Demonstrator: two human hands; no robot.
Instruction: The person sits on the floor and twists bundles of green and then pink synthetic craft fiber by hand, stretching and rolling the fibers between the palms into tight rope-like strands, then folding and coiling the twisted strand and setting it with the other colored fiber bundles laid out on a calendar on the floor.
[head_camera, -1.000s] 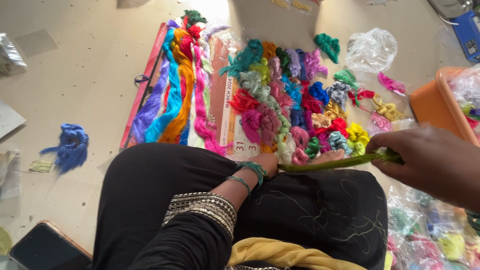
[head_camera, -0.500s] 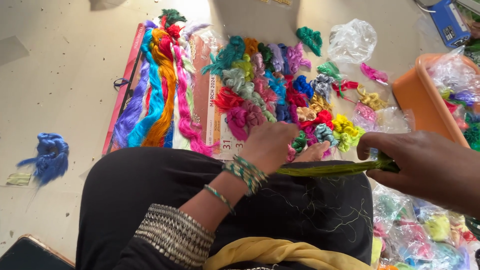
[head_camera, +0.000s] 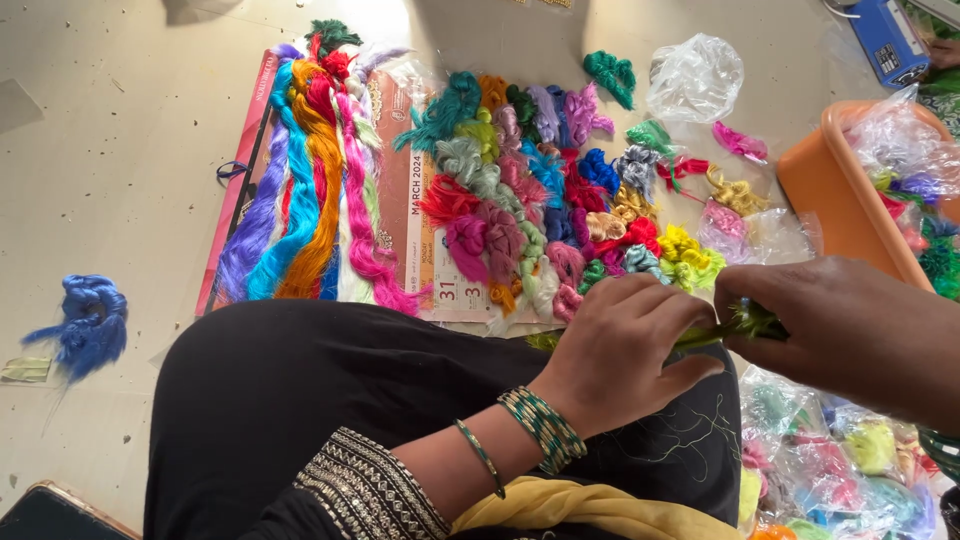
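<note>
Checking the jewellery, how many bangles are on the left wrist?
2: a beaded green bangle nearest the left hand, and a thin one further up the forearm.

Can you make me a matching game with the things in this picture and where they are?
Things:
1. blue thread bundle
2. orange tub
3. green thread strand
4. clear plastic bag

Places:
A. between the left hand and the right hand
B. alone on the floor, far left
C. at the right edge, holding bagged threads
D. on the floor near the top, crumpled

Pairs: 1-B, 2-C, 3-A, 4-D
</note>
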